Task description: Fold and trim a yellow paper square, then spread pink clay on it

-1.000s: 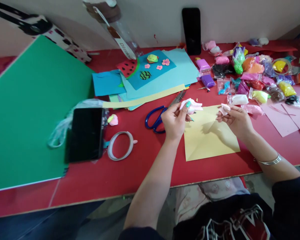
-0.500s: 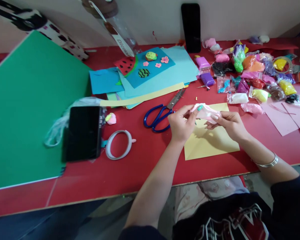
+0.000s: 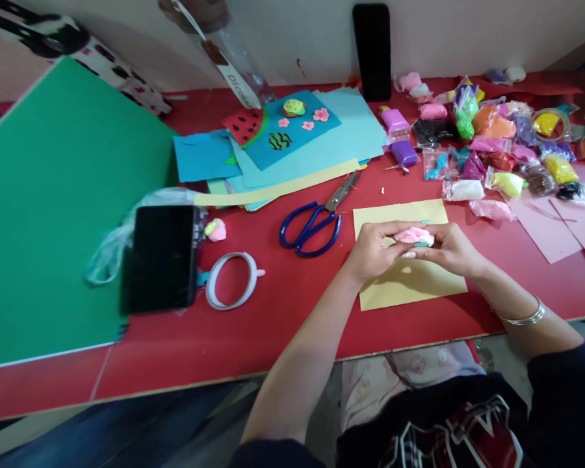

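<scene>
A lump of pink and white modelling clay [image 3: 411, 236] is pinched between both my hands, partly covered by the fingers. My left hand [image 3: 376, 248] closes on it from the left, and my right hand [image 3: 451, 248] grips it from the right. Both are held above a yellow sheet of paper [image 3: 412, 296] on the red table. Left of the paper lies a pair of scissors with blue handles [image 3: 312, 229], its blades pointing to the upper right.
Several bagged clay packets [image 3: 492, 146] crowd the right rear. A black phone [image 3: 373, 52] leans on the wall. Coloured papers with clay shapes [image 3: 316, 140] lie at the back. On the left are a tape roll [image 3: 231, 281], a black device [image 3: 163, 260] and a large green board [image 3: 63, 221].
The clay was stretched wide between my hands and is now a compact folded lump. My hands have come closer together, the left one moving right.
</scene>
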